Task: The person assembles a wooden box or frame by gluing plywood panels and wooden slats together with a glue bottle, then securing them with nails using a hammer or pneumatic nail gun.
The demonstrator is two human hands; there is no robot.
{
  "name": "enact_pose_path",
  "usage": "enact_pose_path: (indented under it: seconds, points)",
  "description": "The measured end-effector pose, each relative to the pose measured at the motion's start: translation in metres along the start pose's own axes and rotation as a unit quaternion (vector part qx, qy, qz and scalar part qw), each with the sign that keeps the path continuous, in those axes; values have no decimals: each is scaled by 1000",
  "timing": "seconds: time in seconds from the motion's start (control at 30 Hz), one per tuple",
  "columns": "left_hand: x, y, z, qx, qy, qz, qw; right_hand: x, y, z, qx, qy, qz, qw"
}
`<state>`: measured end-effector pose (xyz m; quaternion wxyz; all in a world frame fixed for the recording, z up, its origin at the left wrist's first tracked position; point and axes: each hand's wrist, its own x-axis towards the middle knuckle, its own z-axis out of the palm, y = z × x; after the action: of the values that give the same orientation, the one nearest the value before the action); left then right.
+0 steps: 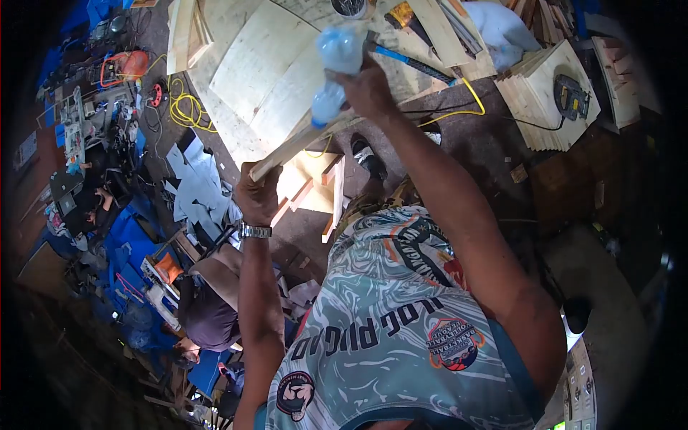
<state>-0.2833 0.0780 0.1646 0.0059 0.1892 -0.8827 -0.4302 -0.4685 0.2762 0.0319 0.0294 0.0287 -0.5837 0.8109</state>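
Observation:
My right hand (364, 92) is closed around the narrow middle of a clear bluish plastic bottle (340, 51). The bottle is tilted, its blue tip down against a thin wooden strip (290, 148). At the strip's near end, my left hand (256, 195) grips the wood, with a metal watch on the wrist. Beyond the strip lie pale plywood sheets (261, 61) on the work surface. A hammer with a blue and black handle (412, 63) rests just past my right hand.
A tin of nails (351, 7) stands at the top. Stacked plywood (534, 97) bears a power tool (571, 98) at the right. Yellow cord (188, 107) coils on the floor at left, near white scraps (197, 183). Another person (208, 312) is at lower left.

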Motion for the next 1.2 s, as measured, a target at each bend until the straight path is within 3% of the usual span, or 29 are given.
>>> enact_pose_path:
  seconds: [0.07,0.13,0.2,0.27,0.37,0.47,0.53,0.6,0.63,0.73,0.77,0.87,0.9,1.0,1.03,1.13,1.2]
  points:
    - [-1,-9,2,-104,11,-31,994,-12,4,1,-31,7,27,999]
    - [-3,-14,-3,-1,-2,-32,999,-18,5,-6,-33,-12,105,994]
    - [-1,-25,-3,25,6,-17,1000,-11,-47,-10,-6,-65,203,977]
    - [-5,-27,-3,-20,0,-19,1000,-21,-66,-7,2,-127,243,962]
    - [2,-8,-1,-74,-7,-46,996,-22,-70,-9,-5,-176,238,955]
    - [9,0,-4,41,-16,7,999,-7,-43,-35,-132,-131,203,961]
    - [11,-1,-2,-57,-16,-17,998,-2,-11,-58,-136,-125,104,977]
    - [13,1,-1,-79,-19,-23,996,5,-40,-54,2,-13,283,959]
    - [14,4,-2,-52,-21,-17,998,-1,-39,-48,1,-12,218,976]
    - [19,8,-2,8,-30,4,1000,-18,-26,-35,-93,-32,196,976]
    - [18,8,-3,10,-29,9,999,-16,2,-46,-161,-23,134,978]
    - [15,0,-7,-23,-20,-12,999,0,17,-70,-318,-5,225,921]
    - [13,-2,-8,-41,-15,-28,999,1,17,-72,-328,-15,213,920]
    - [13,3,-9,17,-20,-13,1000,-13,20,-57,-141,-9,126,982]
    - [15,9,-7,44,-18,-1,999,-18,24,-53,-230,-28,44,972]
    - [15,8,-8,24,-5,-13,1000,-5,31,-71,-250,6,185,950]
    - [17,15,-8,43,-4,-38,998,4,42,-80,-262,13,161,951]
